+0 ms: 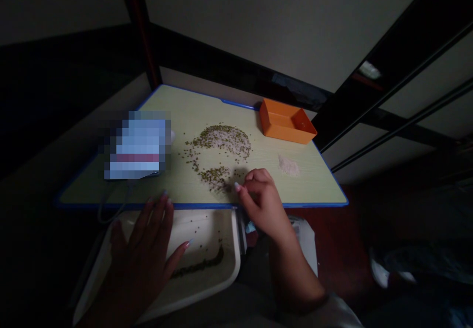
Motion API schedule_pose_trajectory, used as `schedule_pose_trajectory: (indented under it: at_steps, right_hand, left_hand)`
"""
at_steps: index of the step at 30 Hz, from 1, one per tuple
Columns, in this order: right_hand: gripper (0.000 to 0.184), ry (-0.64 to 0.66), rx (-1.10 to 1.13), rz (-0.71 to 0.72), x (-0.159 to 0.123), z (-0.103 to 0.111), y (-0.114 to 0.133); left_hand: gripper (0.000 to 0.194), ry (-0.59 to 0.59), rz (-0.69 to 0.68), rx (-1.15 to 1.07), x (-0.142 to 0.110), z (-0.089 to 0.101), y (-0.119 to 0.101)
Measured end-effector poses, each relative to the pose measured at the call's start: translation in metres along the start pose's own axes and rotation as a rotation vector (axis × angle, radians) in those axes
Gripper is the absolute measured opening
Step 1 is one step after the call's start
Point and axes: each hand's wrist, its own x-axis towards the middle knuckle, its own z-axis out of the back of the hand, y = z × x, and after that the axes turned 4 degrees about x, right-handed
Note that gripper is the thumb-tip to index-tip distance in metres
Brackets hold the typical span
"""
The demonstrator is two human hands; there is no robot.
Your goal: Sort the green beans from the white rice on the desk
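Observation:
My left hand (148,249), fingers spread, hovers above the white tray (236,249) below the table's front edge. Inside that tray lies a curved line of small green beans (199,267), with some scattered ones. My right hand (264,200) is over the front of the table with its fingers curled in and its thumb against them. Whatever it may hold is hidden. Just left of it is a small heap of green beans (214,175). Farther back, a larger pile of green beans mixed with pale grains (223,141) is spread out.
An orange box (286,133) stands at the table's back right. In front of it lies a small heap of pale grains (288,165). A blurred-out device (138,148) with a cable is at the left. The table (310,190) has a blue rim; walls stand behind it.

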Motion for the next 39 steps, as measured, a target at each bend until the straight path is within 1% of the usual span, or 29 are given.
schedule_pose_trajectory:
  at_steps: [5, 9, 12, 19, 28, 33, 37, 39]
  right_hand:
    - [0.036, -0.057, -0.013, -0.025, -0.011, -0.014, 0.004]
    - [0.036, -0.089, -0.054, -0.074, -0.012, -0.017, 0.001]
    - [0.037, -0.098, -0.062, -0.09, -0.013, -0.015, -0.003]
    - [0.038, -0.114, -0.078, -0.091, -0.02, -0.006, -0.011]
    - [0.039, -0.143, -0.094, -0.112, -0.021, 0.001, -0.022]
    - [0.04, -0.125, -0.087, -0.118, -0.021, 0.004, -0.023]
    - [0.039, -0.139, -0.088, -0.134, -0.023, 0.006, -0.027]
    - [0.04, -0.151, -0.088, -0.148, -0.023, 0.007, -0.029]
  left_hand:
    - [0.089, 0.022, 0.004, -0.006, -0.002, -0.003, 0.002]
    - [0.088, 0.016, -0.002, -0.008, -0.001, -0.003, 0.001]
    - [0.088, 0.007, -0.005, -0.002, -0.001, -0.003, 0.002]
    - [0.09, 0.042, 0.008, 0.0, -0.004, -0.006, 0.005]
    - [0.086, 0.004, 0.015, -0.029, -0.001, -0.004, 0.002]
    - [0.09, 0.018, -0.006, -0.013, -0.001, -0.002, 0.002]
    - [0.086, -0.021, -0.002, -0.027, 0.0, -0.003, 0.001]
    - [0.087, -0.022, -0.006, -0.024, 0.0, -0.003, 0.001]
